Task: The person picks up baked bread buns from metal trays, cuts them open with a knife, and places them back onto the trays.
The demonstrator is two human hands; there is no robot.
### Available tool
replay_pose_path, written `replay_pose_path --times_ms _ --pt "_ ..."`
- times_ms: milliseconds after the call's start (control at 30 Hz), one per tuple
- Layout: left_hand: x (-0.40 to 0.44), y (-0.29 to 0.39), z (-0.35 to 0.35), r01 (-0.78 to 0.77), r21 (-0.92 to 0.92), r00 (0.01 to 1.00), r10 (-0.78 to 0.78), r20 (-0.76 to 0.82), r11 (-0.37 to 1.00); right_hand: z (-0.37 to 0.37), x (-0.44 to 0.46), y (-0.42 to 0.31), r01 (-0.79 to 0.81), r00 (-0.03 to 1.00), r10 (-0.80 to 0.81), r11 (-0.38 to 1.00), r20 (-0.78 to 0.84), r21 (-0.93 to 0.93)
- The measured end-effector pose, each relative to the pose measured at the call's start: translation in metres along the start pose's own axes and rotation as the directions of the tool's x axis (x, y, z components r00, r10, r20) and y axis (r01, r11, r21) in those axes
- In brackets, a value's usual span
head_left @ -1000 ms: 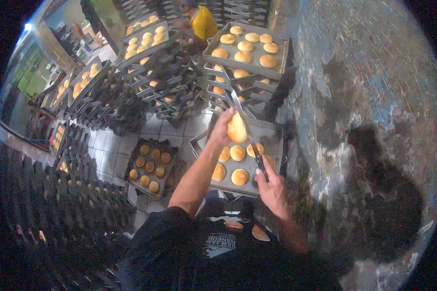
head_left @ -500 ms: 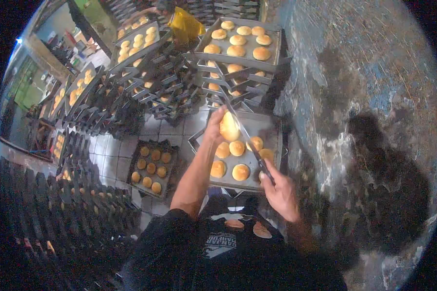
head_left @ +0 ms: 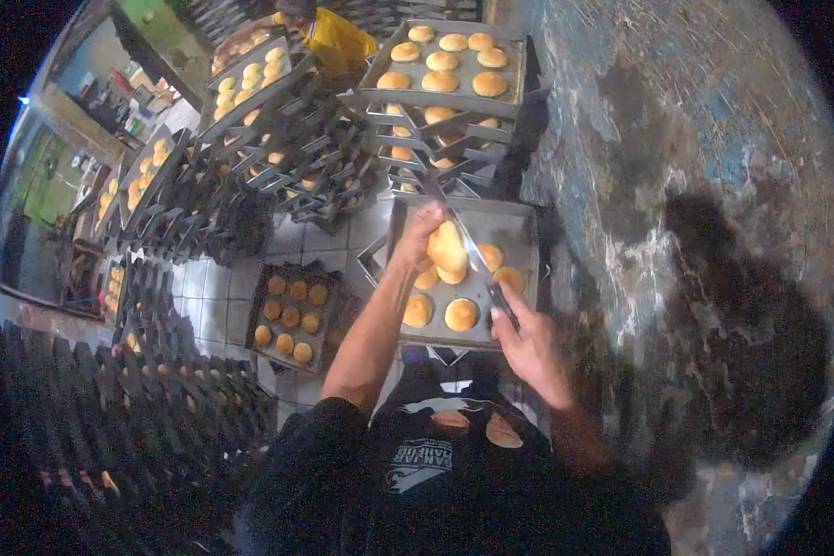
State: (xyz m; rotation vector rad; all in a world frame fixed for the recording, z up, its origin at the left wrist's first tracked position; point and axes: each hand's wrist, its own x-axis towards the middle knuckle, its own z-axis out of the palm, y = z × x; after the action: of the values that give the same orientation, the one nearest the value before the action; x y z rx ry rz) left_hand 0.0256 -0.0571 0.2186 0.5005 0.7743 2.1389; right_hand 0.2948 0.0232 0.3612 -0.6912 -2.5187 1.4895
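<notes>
A golden bun [head_left: 448, 248] is gripped in my left hand [head_left: 421, 237], held above the baking tray [head_left: 508, 217] in front of me. My right hand [head_left: 532, 347] is closed around the dark handle of a long knife [head_left: 483, 264]. The blade points away from me and lies along the right side of the bun; whether it has cut in, I cannot tell. Several other buns, among them a round one [head_left: 461, 315] near the front, rest on the tray. Part of one bun [head_left: 451, 275] is hidden beneath the held one.
Beyond my tray stands a stack of trays with a bun-filled top tray [head_left: 419, 91]. A smaller tray of buns [head_left: 287, 318] is on the tiled floor [head_left: 202, 287] at left. Stacked trays [head_left: 139, 389] fill the left. A stained wall [head_left: 658, 278] rises close on my right. A person in yellow [head_left: 338, 42] is at the back.
My left hand and the bun have shifted slightly right and lower. The knife stays beside the bun, its handle slightly nearer the tray's middle. The person in yellow shows more fully.
</notes>
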Motion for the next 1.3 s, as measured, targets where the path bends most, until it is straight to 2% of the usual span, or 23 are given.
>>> replay_pose_path --times_ms 67,133,200,233,300,333,400,467,533,567,667,700,767,800,867,933,1000,1067,1100,1133,1200,1267,1300 --pt "0.000 -0.003 0.015 0.051 0.071 0.998 -0.053 0.020 0.996 -0.001 0.014 -0.006 -0.034 0.999 0.034 0.999 0.002 0.003" --pt "-0.002 0.000 0.016 0.016 0.037 0.998 -0.013 -0.067 0.999 0.002 0.012 0.000 -0.059 0.998 0.059 0.998 0.009 0.010" --pt "-0.003 0.012 0.010 -0.013 0.006 0.998 0.014 -0.060 1.000 0.008 -0.006 0.024 0.107 0.994 -0.108 0.994 -0.036 -0.015" --pt "-0.004 0.018 0.007 0.018 0.017 0.999 -0.017 -0.049 1.000 0.013 -0.009 0.028 0.109 0.994 -0.110 0.994 -0.030 -0.017" --pt "-0.007 0.014 0.010 0.054 0.055 0.997 -0.051 -0.057 0.997 0.022 -0.016 0.034 0.106 0.992 -0.095 0.983 -0.080 0.153" --pt "-0.010 0.005 0.019 0.066 0.054 0.996 -0.063 -0.055 0.996 0.025 -0.010 0.035 0.097 0.993 -0.084 0.983 -0.086 0.156" --pt "-0.013 -0.011 0.034 0.116 0.027 0.984 -0.112 -0.140 0.993 0.022 0.018 0.030 0.072 0.996 -0.073 0.997 -0.042 -0.034" --pt "-0.006 -0.020 0.017 0.080 -0.001 0.994 -0.080 -0.073 0.997 0.018 0.022 0.026 0.016 1.000 -0.017 0.999 -0.012 -0.051" --pt "-0.005 -0.012 0.008 0.014 -0.040 0.977 -0.022 -0.213 0.999 0.014 0.004 0.026 0.035 0.999 -0.035 0.999 -0.008 0.031" --pt "-0.008 -0.006 0.007 0.018 -0.120 0.960 -0.051 -0.276 0.993 0.022 -0.008 0.043 0.109 0.994 -0.104 0.982 -0.038 0.155" --pt "-0.012 -0.013 -0.007 0.072 -0.081 0.977 -0.086 -0.195 0.994 0.024 -0.023 0.044 0.092 0.996 -0.091 0.964 -0.017 0.251" --pt "-0.022 -0.007 0.028 0.124 0.001 0.957 -0.120 -0.265 0.992 0.026 -0.017 0.042 0.081 0.997 -0.079 0.963 -0.020 0.256" --pt "-0.017 -0.037 0.023 0.129 -0.031 0.956 -0.133 -0.262 0.991 0.024 0.011 0.036 -0.043 0.999 0.040 0.993 0.026 0.107" --pt "-0.018 -0.041 0.028 0.116 -0.041 0.963 -0.122 -0.239 0.992 0.025 0.014 0.041 -0.046 0.999 0.044 0.993 0.022 0.109" --pt "-0.015 -0.030 0.025 0.116 -0.056 0.961 -0.126 -0.245 0.992 0.027 0.022 0.049 0.101 0.994 -0.098 0.992 -0.038 0.075" --pt "-0.015 -0.018 0.013 0.110 -0.080 0.957 -0.127 -0.260 0.991 0.025 -0.003 0.051 0.054 0.998 -0.055 0.993 0.007 0.105" --pt "-0.016 -0.008 0.000 0.086 -0.072 0.954 -0.103 -0.283 0.994 0.020 -0.023 0.044 0.007 0.997 -0.024 0.975 0.076 0.221" --pt "-0.020 -0.024 0.002 0.097 -0.060 0.945 -0.110 -0.307 0.994 0.026 -0.021 0.050 -0.032 0.996 0.012 0.973 0.088 0.227" --pt "-0.021 -0.034 0.006 0.107 -0.048 0.938 -0.117 -0.326 0.993 0.035 -0.010 0.057 -0.020 0.999 0.014 0.985 0.039 0.172" --pt "-0.022 -0.043 0.004 0.155 -0.080 0.958 -0.170 -0.233 0.985 0.038 0.003 0.058 -0.011 1.000 0.012 0.994 -0.010 0.113" --pt "-0.017 -0.059 0.010 0.131 -0.098 0.912 -0.158 -0.378 0.987 0.036 0.015 0.055 -0.023 1.000 0.023 0.993 -0.001 0.116" --pt "-0.010 -0.046 0.004 0.135 -0.141 0.916 -0.178 -0.360 0.981 0.030 0.013 0.052 0.048 0.999 -0.046 0.996 -0.019 0.071" --pt "-0.012 -0.039 -0.004 0.137 -0.192 0.915 -0.198 -0.351 0.972 0.031 0.002 0.058 -0.060 0.998 0.058 0.997 0.038 0.054"
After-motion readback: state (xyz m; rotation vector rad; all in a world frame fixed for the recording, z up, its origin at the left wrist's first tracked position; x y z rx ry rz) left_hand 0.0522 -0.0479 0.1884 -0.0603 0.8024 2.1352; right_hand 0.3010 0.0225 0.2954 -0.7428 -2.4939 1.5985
